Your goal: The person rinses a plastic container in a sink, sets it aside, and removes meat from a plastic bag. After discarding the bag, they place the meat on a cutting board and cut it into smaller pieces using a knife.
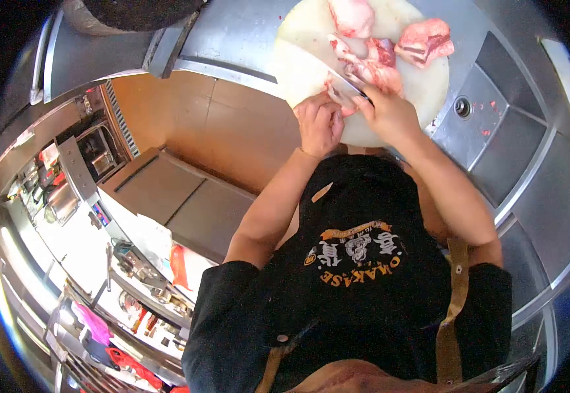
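My right hand (pixel 390 116) is closed round the handle of a knife (pixel 345 80), its blade pointing away to the upper left over a round white cutting board (pixel 296 75). Beside it, my left hand (pixel 321 123) has its fingers curled and pressed onto a pale piece of raw meat (pixel 348 110) near the board's front edge; the fingertips are partly hidden. Just beyond the knife lies red, bony raw meat (pixel 380 69). Farther back on the board sit a pinkish chunk (pixel 352 16) and, at the right, a thick chunk with bone showing (pixel 426 42).
To the right of the board is a steel sink with a drain (pixel 462 107) and small red scraps (pixel 486 132). A steel counter (pixel 232 39) runs left toward a dark round pan-like object (pixel 137 10). Below left stands a steel cabinet (pixel 167 190).
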Motion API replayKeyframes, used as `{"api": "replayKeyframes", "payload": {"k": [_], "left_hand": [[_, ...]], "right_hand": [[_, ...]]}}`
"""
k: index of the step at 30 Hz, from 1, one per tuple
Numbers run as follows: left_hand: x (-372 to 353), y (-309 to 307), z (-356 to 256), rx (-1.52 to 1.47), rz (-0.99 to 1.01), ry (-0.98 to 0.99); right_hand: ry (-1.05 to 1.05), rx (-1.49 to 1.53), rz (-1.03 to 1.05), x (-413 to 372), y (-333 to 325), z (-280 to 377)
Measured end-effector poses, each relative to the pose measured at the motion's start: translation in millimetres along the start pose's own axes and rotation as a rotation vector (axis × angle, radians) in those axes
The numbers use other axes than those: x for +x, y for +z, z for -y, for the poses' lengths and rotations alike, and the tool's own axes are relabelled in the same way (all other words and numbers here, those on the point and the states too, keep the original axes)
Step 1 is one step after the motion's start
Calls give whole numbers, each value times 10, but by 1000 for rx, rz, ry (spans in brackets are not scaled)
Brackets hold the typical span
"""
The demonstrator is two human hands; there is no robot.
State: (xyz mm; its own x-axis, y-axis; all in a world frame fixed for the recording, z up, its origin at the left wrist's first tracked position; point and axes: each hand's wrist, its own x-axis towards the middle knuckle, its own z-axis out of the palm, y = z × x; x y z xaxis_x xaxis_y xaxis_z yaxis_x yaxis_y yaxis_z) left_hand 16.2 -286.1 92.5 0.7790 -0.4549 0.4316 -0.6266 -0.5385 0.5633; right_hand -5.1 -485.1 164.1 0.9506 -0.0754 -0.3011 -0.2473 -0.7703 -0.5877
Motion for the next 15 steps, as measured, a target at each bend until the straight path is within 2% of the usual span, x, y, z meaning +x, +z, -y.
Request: {"api": "replayKeyframes", "payload": {"k": [2, 5, 10, 15], "left_hand": [[-12, 6, 4, -15, 4, 0], [-18, -38, 13, -45, 23, 8], [-16, -25, 57, 6, 67, 22], [7, -21, 36, 5, 38, 44]], "right_hand": [[-2, 38, -177, -257, -86, 10], [87, 10, 102, -743, -402, 72], [35, -60, 189, -1244, -556, 34], [26, -4, 217, -939, -421, 82]]}}
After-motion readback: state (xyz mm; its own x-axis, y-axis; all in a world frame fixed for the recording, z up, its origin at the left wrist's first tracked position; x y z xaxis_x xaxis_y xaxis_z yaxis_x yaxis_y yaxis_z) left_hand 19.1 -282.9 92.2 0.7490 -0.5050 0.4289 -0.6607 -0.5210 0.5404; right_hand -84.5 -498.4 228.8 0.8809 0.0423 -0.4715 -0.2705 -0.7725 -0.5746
